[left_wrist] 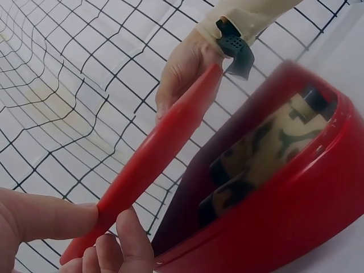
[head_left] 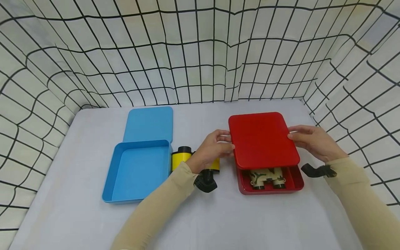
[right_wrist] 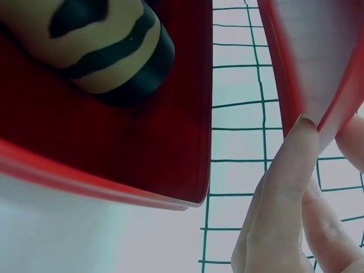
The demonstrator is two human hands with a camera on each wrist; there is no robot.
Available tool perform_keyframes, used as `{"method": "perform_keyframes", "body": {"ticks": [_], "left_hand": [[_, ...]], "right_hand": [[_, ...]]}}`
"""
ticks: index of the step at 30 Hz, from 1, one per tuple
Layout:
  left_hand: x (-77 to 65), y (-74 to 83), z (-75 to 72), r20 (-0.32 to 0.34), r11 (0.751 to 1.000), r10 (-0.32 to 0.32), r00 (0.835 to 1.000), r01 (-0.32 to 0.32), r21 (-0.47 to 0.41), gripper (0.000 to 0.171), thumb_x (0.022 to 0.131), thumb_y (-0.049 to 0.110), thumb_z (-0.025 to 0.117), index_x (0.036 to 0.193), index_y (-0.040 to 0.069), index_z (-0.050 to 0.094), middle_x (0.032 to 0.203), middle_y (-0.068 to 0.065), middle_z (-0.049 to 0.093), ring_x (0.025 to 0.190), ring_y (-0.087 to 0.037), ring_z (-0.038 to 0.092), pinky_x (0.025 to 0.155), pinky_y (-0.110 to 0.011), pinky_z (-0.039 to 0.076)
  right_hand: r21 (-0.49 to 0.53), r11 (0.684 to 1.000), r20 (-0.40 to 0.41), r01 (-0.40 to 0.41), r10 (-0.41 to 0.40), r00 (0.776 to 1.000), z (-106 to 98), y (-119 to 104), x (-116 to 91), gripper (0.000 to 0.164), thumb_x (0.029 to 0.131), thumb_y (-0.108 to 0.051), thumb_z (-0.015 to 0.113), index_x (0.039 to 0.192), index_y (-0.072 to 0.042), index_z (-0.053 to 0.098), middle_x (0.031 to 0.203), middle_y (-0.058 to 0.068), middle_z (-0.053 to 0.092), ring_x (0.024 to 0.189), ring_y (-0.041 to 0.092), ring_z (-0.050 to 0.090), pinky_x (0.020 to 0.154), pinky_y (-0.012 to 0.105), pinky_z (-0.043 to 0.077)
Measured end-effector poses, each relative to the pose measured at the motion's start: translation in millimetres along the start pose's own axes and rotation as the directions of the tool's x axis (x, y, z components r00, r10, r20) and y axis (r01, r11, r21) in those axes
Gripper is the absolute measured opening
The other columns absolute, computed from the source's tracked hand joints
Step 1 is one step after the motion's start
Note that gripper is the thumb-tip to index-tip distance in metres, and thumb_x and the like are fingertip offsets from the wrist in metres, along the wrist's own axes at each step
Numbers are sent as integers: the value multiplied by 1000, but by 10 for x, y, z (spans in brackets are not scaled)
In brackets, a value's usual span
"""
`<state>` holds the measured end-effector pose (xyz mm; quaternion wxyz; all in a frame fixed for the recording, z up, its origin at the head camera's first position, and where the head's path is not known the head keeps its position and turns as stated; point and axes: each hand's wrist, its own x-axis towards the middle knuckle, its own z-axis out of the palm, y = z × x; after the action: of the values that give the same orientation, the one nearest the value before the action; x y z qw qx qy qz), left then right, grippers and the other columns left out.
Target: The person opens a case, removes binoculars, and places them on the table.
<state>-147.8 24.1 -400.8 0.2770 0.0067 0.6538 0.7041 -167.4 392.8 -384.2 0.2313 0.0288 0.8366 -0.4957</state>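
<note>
Both hands hold a red lid (head_left: 264,140) by its two sides, above a red box (head_left: 297,184). My left hand (head_left: 212,147) pinches the lid's left edge between thumb and fingers. On the opposite edge, my right hand (head_left: 314,142) pinches it the same way. In the left wrist view the lid (left_wrist: 153,153) is tilted and apart from the box rim (left_wrist: 318,153). Inside the box lie camouflage-patterned binoculars (head_left: 267,177) with black ends, partly hidden under the lid in the head view. The right wrist view shows one barrel of the binoculars (right_wrist: 114,51) up close.
Left of the red box, a light blue box (head_left: 140,170) stands with its blue lid (head_left: 149,124) behind it. Yellow and black binoculars (head_left: 181,158) stand against its right side, partly covered by my left forearm. A black wire grid (head_left: 200,52) over white walls surrounds the white table (head_left: 78,156).
</note>
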Motion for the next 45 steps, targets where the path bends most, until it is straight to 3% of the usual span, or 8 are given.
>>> {"method": "perform_keyframes", "body": {"ticks": [13,26,37,45], "left_hand": [[99,93,-63,-18,1000,8,1000,-8,-3,57,94,9,71,146,10,46,137,-12,58,109,-24,67,93,-35,62],[210,216,-102,-21,1000,3,1000,-3,18,57,95,8,70,147,9,45,139,-13,57,110,-25,67,105,-49,55],[298,248,-158,-30,999,3,1000,-2,35,55,97,6,68,146,8,45,139,-13,57,113,-26,65,98,-43,60],[400,275,-208,-27,999,3,1000,-1,45,54,98,6,66,147,5,43,139,-15,56,111,-25,65,101,-46,58]], "right_hand": [[-5,1000,-16,4,-4,1000,-18,-84,86,73,98,-50,65,154,-9,42,116,-20,68,106,4,70,92,17,57],[33,999,-35,-13,14,999,-57,-187,173,76,97,-50,67,155,-8,42,113,-20,69,105,5,70,92,17,57],[-22,1000,-39,2,-3,999,-80,-204,301,74,97,-53,65,155,-12,43,118,-19,67,108,4,69,98,21,56],[28,999,-39,29,-28,999,-100,-266,394,70,97,-48,67,152,-9,46,114,-19,68,105,4,70,92,16,57]]}}
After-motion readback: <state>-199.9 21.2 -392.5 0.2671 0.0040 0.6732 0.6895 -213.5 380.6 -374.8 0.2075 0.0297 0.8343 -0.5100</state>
